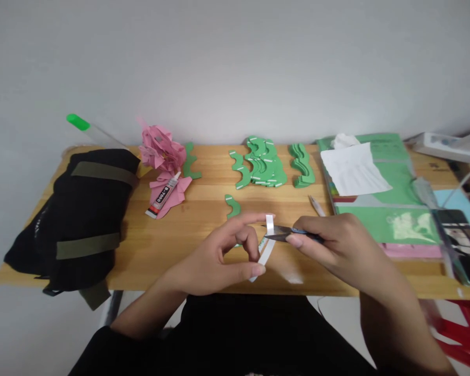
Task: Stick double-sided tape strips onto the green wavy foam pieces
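Observation:
My left hand [211,256] is closed on a white strip of tape [265,255], gripping its lower end between thumb and a finger. The upper end of the strip sticks to my raised index fingertip. My right hand [347,245] holds a small pair of scissors [281,232], its dark blades parted on either side of the strip or very close to it. Just beyond my left hand lies a green wavy cutout [232,204], partly hidden by the fingers. Farther back are a stack of green cutouts [268,167] with white strips on them and a second green stack [302,169].
A black bag [90,219] covers the table's left end. Pink paper pieces [162,149] and a B-7000 glue tube [163,196] are beside it. Rightward lie a pen [316,205], white paper [354,168] on green sheets [391,219], and a phone [460,245].

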A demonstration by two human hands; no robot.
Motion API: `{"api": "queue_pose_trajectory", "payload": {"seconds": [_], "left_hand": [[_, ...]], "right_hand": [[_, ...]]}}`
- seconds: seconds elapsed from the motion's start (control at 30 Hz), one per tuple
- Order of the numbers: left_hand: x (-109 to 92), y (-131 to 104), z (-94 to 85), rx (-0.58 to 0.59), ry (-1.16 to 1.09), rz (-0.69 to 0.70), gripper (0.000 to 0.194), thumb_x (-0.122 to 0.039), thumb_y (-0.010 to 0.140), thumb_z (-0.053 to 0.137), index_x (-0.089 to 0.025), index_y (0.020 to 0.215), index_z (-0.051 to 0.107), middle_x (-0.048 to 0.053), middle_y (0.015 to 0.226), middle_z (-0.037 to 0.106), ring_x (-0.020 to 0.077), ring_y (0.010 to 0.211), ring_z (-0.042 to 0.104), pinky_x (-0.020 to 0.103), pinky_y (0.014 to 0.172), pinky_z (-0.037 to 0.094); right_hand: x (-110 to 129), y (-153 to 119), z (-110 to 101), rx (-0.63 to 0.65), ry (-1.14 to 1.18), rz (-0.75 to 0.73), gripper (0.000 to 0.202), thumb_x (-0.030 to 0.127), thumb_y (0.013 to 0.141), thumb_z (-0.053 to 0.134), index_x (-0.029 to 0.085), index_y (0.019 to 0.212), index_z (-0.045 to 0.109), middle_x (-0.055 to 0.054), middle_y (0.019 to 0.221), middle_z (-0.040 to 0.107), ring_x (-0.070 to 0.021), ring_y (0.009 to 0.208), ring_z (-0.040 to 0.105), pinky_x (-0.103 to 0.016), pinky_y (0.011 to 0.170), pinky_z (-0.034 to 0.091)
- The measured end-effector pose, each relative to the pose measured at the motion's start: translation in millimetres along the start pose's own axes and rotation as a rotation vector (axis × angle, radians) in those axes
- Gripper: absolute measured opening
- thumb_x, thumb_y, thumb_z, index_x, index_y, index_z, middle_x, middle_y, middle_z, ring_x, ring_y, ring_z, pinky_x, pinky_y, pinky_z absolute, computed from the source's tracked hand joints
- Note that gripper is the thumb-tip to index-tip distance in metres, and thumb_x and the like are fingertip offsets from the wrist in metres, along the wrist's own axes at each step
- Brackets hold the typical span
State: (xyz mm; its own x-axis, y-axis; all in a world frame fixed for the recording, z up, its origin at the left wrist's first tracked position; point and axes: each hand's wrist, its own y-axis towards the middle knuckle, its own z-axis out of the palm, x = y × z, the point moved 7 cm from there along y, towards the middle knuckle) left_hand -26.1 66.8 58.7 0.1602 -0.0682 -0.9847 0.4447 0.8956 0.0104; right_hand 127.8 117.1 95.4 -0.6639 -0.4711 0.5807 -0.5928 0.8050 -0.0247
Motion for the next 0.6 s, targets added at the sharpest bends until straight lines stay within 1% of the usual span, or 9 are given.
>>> {"api": "queue_pose_trajectory", "payload": {"seconds": [0.07, 0.13, 0.23, 0.3, 0.4, 0.5, 0.6], "left_hand": [[-5, 0, 1.7, 0.037, -0.003, 0.035, 0.06, -0.016, 0.085, 0.069, -0.035, 0.138, 0.047, -0.007, 0.074, 0.052, 0.0093, 0.071, 0.053, 0.026, 0.079, 0.046], [-11, -1, 4.7, 0.088, -0.009, 0.067, 0.058, -0.014, 0.085, 0.068, -0.034, 0.136, 0.048, -0.007, 0.073, 0.053, 0.0088, 0.069, 0.054, 0.025, 0.075, 0.047], [-15, -2, 7.3, 0.133, -0.036, 0.07, 0.056, -0.012, 0.085, 0.067, -0.034, 0.133, 0.05, -0.006, 0.073, 0.055, 0.0088, 0.069, 0.056, 0.024, 0.074, 0.048], [-14, -3, 6.5, 0.137, -0.061, 0.061, 0.058, -0.012, 0.086, 0.067, -0.035, 0.135, 0.048, -0.006, 0.074, 0.054, 0.0086, 0.069, 0.057, 0.024, 0.072, 0.049], [-10, -4, -0.4, 0.072, -0.038, 0.089, 0.063, -0.014, 0.087, 0.067, -0.036, 0.141, 0.042, -0.006, 0.075, 0.053, 0.0078, 0.069, 0.055, 0.024, 0.074, 0.048], [-8, -3, -8.9, -0.026, -0.001, 0.132, 0.071, -0.013, 0.087, 0.067, -0.039, 0.145, 0.035, -0.007, 0.077, 0.052, 0.007, 0.07, 0.054, 0.023, 0.077, 0.046], [-6, -1, -11.8, -0.069, -0.007, 0.136, 0.08, -0.011, 0.086, 0.067, -0.045, 0.147, 0.027, -0.008, 0.078, 0.053, 0.0065, 0.07, 0.054, 0.023, 0.076, 0.045]], "right_hand": [[0, 2, 0, 0.011, -0.01, 0.011, 0.068, 0.07, 0.094, 0.031, 0.019, 0.057, 0.058, 0.002, 0.043, 0.043, -0.0093, 0.039, 0.037, -0.026, 0.044, 0.026], [-1, 5, -1, -0.006, -0.037, 0.032, 0.069, 0.071, 0.093, 0.031, 0.019, 0.055, 0.056, 0.003, 0.042, 0.041, -0.0093, 0.039, 0.035, -0.026, 0.044, 0.025], [-3, 7, -5, -0.044, -0.095, 0.063, 0.07, 0.074, 0.092, 0.031, 0.02, 0.052, 0.052, 0.003, 0.041, 0.038, -0.0093, 0.038, 0.032, -0.027, 0.044, 0.024], [-7, 7, -8, -0.078, -0.127, 0.096, 0.07, 0.076, 0.09, 0.03, 0.02, 0.052, 0.05, 0.002, 0.042, 0.039, -0.0097, 0.039, 0.031, -0.028, 0.045, 0.024], [-16, 2, -10, -0.106, -0.066, 0.178, 0.069, 0.074, 0.091, 0.031, 0.02, 0.052, 0.048, 0.002, 0.043, 0.038, -0.0102, 0.041, 0.031, -0.028, 0.045, 0.026], [-22, -3, -5, -0.056, 0.111, 0.231, 0.067, 0.072, 0.093, 0.03, 0.021, 0.054, 0.048, 0.003, 0.046, 0.037, -0.0104, 0.043, 0.033, -0.026, 0.044, 0.029], [-23, -5, 4, 0.0, 0.216, 0.252, 0.065, 0.071, 0.093, 0.031, 0.021, 0.055, 0.047, 0.003, 0.047, 0.035, -0.0103, 0.043, 0.033, -0.026, 0.043, 0.029]]}}
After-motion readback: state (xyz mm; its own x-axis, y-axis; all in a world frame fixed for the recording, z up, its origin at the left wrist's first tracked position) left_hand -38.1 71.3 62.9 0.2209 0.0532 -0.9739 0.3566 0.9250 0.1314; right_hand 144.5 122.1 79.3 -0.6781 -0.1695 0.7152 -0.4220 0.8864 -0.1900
